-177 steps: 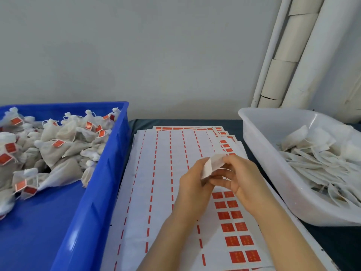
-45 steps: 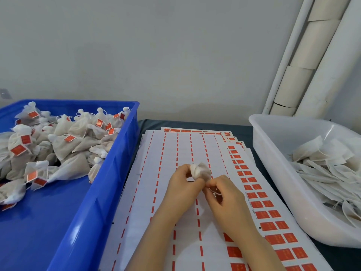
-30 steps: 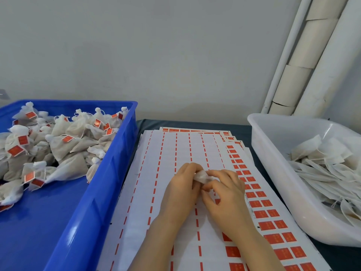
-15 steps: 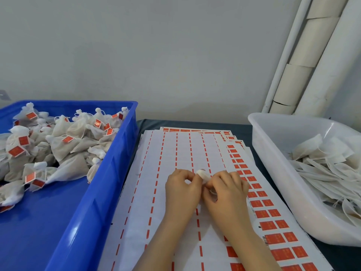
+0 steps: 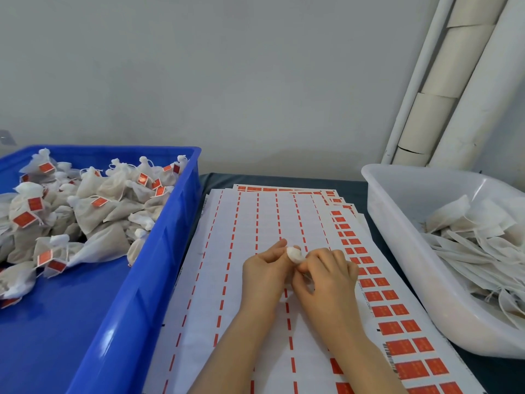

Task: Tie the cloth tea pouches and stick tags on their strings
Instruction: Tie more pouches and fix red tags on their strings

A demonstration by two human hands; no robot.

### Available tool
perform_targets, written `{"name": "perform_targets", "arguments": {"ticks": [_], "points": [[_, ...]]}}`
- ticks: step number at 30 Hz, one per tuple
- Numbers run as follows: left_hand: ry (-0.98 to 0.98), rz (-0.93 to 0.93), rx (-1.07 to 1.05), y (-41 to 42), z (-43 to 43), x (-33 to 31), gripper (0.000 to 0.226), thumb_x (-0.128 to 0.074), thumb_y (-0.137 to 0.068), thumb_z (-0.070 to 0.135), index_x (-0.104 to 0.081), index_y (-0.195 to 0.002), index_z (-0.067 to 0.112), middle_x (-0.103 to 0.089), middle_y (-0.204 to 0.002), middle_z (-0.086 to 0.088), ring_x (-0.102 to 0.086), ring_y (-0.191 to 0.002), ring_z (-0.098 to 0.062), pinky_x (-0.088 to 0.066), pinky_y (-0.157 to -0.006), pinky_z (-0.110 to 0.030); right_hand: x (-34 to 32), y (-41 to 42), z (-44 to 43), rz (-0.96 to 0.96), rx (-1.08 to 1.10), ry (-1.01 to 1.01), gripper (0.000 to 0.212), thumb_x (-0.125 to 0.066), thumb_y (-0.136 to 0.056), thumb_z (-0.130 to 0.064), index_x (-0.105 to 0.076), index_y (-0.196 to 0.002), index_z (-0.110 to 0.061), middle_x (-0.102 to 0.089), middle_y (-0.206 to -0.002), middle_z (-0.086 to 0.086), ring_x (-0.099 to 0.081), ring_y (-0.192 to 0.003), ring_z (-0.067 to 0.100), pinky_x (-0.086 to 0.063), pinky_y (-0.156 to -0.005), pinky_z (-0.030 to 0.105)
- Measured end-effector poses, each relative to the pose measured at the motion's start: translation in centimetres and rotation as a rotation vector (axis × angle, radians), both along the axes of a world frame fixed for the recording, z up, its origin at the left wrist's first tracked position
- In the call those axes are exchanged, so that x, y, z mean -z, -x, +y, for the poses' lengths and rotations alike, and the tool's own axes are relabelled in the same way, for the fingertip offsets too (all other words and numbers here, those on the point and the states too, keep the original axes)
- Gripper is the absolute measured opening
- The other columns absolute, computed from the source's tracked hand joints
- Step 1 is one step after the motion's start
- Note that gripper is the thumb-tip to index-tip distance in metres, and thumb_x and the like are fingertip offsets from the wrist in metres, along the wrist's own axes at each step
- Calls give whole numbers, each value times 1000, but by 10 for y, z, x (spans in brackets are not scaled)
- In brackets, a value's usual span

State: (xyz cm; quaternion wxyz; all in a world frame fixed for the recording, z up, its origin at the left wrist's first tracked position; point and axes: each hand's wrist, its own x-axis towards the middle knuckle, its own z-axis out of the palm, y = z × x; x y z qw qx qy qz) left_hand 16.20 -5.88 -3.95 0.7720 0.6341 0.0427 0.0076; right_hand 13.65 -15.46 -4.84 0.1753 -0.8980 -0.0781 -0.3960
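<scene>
A small white cloth tea pouch [image 5: 294, 255] sits bunched between my two hands over the sticker sheets [image 5: 255, 223]. My left hand [image 5: 264, 275] grips the pouch body from the left, fingers curled round it. My right hand [image 5: 326, 275] is curled against the pouch's right side and pinches at its neck; the string is hidden under the fingers. Red tags [image 5: 397, 346] remain in two columns at the sheet's right side, beside my right wrist.
A blue bin [image 5: 159, 251] on the left holds several tied pouches with red tags [image 5: 85, 211]. A white tub [image 5: 397, 237] on the right holds flat untied pouches [image 5: 483, 245]. White pipes [image 5: 454, 81] stand at the back right against a grey wall.
Over six seconds the flat pouch has become a small gathered bundle. Both hands have sunk closer to the sheet and stay pressed together on it; in the last half second they barely shift.
</scene>
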Motion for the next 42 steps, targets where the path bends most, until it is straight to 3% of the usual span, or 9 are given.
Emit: {"name": "perform_targets", "arguments": {"ticks": [3, 6, 10, 13, 17, 27, 34, 38, 42], "points": [[26, -6, 6, 1, 1, -2, 15, -70, -84, 29, -73, -98, 33, -70, -103, 20, -63, -87, 1, -47, -57, -5, 0, 0, -1, 17, -33, -47, 19, -77, -72, -14, -59, -74, -18, -60, -76, -4, -55, -73, 16, -33, -73, 23], [37, -21, 57, 1, 3, -4, 8, -68, -84, 32, -76, -84, 35, -74, -89, 18, -68, -82, 3, -50, -61, -10, 0, 3, -1, 17, -83, -137, 13, -69, -76, -17, -57, -77, -21, -59, -76, -6, -49, -70, 11, -29, -74, 15], [-39, -37, 100, -1, 7, -4, 15, -64, -86, 36, -77, -90, 32, -73, -94, 20, -66, -91, -2, -50, -72, -16, -1, 8, -1, 140, -148, -345, 31, -68, -82, -17, -45, -82, -38, -48, -80, -26, -47, -79, 6, -36, -63, 9], [-62, -63, 155, -1, 12, -7, 18, -58, -91, 34, -76, -90, 30, -72, -96, 21, -64, -97, -1, -49, -74, -12, -3, 8, -3, 259, -181, -451, 22, -55, -89, -30, -41, -83, -46, -46, -86, -30, -49, -87, 3, -40, -65, 3], [-102, -87, 210, -1, 15, -9, 23, -58, -90, 34, -76, -96, 22, -74, -99, 8, -66, -101, -11, -53, -87, -24, -7, 7, -6, 284, -180, -521, 7, -44, -84, -40, -41, -83, -47, -50, -86, -25, -53, -84, 5, -36, -64, 6], [-245, -76, 284, 0, 12, -9, 18, -67, -85, 31, -73, -69, 35, -72, -70, 18, -67, -69, 2, -47, -54, -6, -7, 6, -13, 185, -110, -575, 15, -56, -89, -19, -52, -89, -33, -52, -80, -22, -55, -75, 1, -38, -64, 6], [-209, -64, 373, 3, 14, -11, 15, -66, -64, 50, -76, -68, 39, -75, -81, 13, -70, -79, -4, -52, -61, -12, -5, 5, -14, 191, -93, -552, 16, -59, -88, -17, -53, -87, -31, -54, -80, -17, -52, -70, -3, -36, -64, 5], [-140, -74, 404, 5, 14, -14, 15, -68, -69, 46, -77, -75, 36, -74, -88, 15, -69, -83, -1, -51, -62, -10, -7, 5, -11, 168, -73, -543, 23, -61, -86, -19, -49, -85, -38, -47, -76, -34, -50, -65, -10, -37, -53, 0], [-151, -30, 342, 2, 13, -11, 14, -69, -82, 35, -76, -91, 27, -72, -102, 15, -67, -94, -10, -54, -69, -15, -9, 6, -9, 166, -80, -595, 28, -60, -83, -24, -45, -78, -47, -44, -77, -38, -51, -63, -13, -34, -60, -9]]}}
